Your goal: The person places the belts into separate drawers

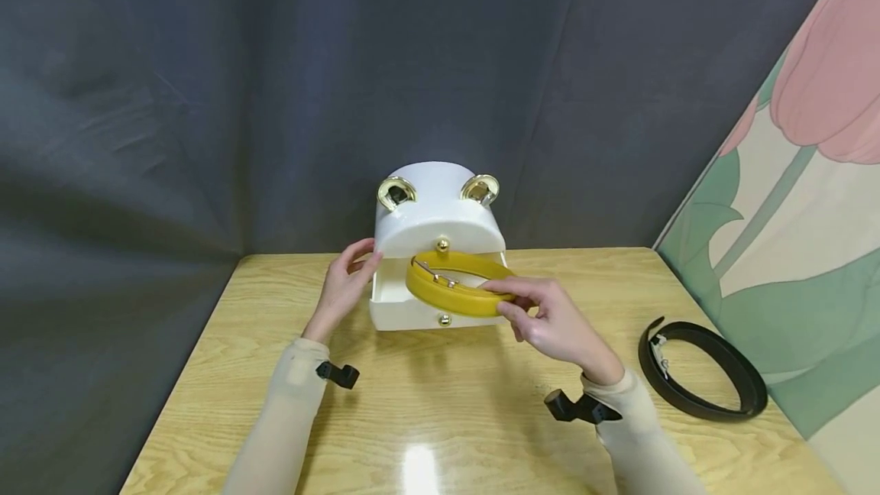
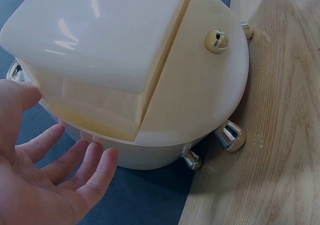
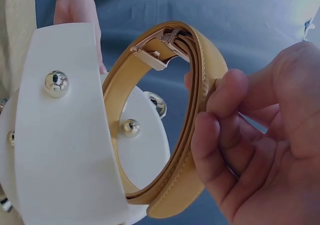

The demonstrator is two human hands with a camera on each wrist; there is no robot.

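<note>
A coiled yellow belt (image 1: 450, 298) with a metal buckle is pinched in my right hand (image 1: 550, 319), tilted over the pulled-out lower drawer (image 1: 406, 316) of a white rounded box (image 1: 440, 212). In the right wrist view, thumb and fingers grip the coil of the belt (image 3: 170, 185) at its side. My left hand (image 1: 344, 285) is at the box's left side, fingers loosely bent. The left wrist view has this hand (image 2: 55, 180) beside the drawer (image 2: 100, 40), its thumb near the box edge; contact is hard to tell.
A coiled black belt (image 1: 715, 350) lies on the wooden table (image 1: 426, 403) at the right. Gold ring-shaped ears (image 1: 396, 192) top the box. A dark curtain (image 1: 412, 59) hangs behind, and a flower-patterned cloth (image 1: 811, 250) covers the right side.
</note>
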